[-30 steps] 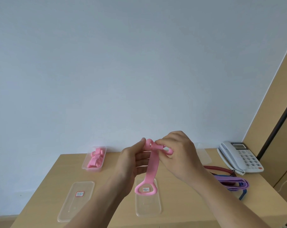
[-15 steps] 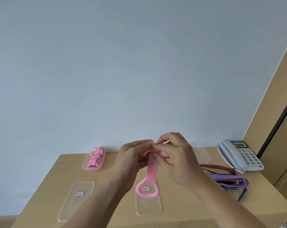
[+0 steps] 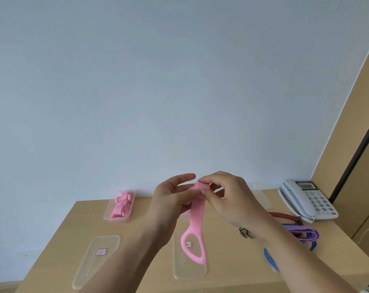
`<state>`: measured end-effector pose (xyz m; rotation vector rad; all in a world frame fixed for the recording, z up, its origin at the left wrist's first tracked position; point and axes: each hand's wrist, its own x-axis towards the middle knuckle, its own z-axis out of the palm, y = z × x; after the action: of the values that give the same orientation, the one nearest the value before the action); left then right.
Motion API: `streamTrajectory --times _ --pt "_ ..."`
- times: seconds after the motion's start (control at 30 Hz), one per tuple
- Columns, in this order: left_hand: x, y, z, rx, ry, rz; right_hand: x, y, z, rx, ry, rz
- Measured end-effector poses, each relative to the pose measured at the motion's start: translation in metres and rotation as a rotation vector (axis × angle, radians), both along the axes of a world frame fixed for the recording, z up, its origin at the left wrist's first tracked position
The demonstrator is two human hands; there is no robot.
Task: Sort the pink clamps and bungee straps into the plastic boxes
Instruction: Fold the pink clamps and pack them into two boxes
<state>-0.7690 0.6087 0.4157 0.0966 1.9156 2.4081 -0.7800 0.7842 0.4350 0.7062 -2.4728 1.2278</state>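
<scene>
Two hands work one pink clamp (image 3: 197, 218) in the air, right of and nearer us than the pink-filled box (image 3: 117, 220). Grip, right hand (image 3: 232, 200): thumb and forefinger pinched on the folded top end. Grip, left hand (image 3: 171, 199): fingers (image 3: 185, 177) hold the same end from the other side, forefinger lying fairly straight over it; how much of the band the palm covers we cannot tell. The band hangs down, its loop end dangling free over a clear lid (image 3: 190, 271) that lies on the bench (image 3: 228, 263), right of the box and closer to us. We judge the step in hand to be rolling or folding the clamp compact, like those already in the box. To do it well: hold tension with the left pinch, turn the roll with the right, take up the tail evenly so the loop does not swing, and lock the roll before letting go, since the band looks springy and may unwind. Room: the path leftward and away to the box looks open, with only a second lid (image 3: 96, 261) below that line. Far right of the box lie the bungee straps (image 3: 304, 233), a loose black hook (image 3: 245, 232) and a telephone (image 3: 306, 199); an empty box (image 3: 261, 197) sits level with it, also rightward. Bench edges run close on both sides, so we would release low inside the walls.
</scene>
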Motion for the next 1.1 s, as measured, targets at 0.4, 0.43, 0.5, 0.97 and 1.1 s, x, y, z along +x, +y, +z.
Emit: streamTrajectory --times 0.4,0.43,0.5,0.97,1.1 --pt "0.008 0.006 -0.014 -0.021 -0.187 -0.078 -0.002 0.005 -0.010 -0.006 0.043 -0.085" --pt "0.008 0.006 -0.013 -0.017 -0.214 -0.068 -0.002 0.004 -0.010 -0.010 0.063 -0.093" --pt "0.009 0.008 -0.011 0.002 -0.262 -0.056 -0.001 0.002 -0.010 -0.017 0.114 -0.112" --pt "0.011 0.011 -0.013 0.006 -0.229 -0.042 -0.002 -0.002 -0.016 -0.032 0.320 -0.197" --pt "0.011 0.013 -0.011 -0.002 -0.222 -0.029 0.000 -0.002 -0.018 -0.026 0.344 -0.207"
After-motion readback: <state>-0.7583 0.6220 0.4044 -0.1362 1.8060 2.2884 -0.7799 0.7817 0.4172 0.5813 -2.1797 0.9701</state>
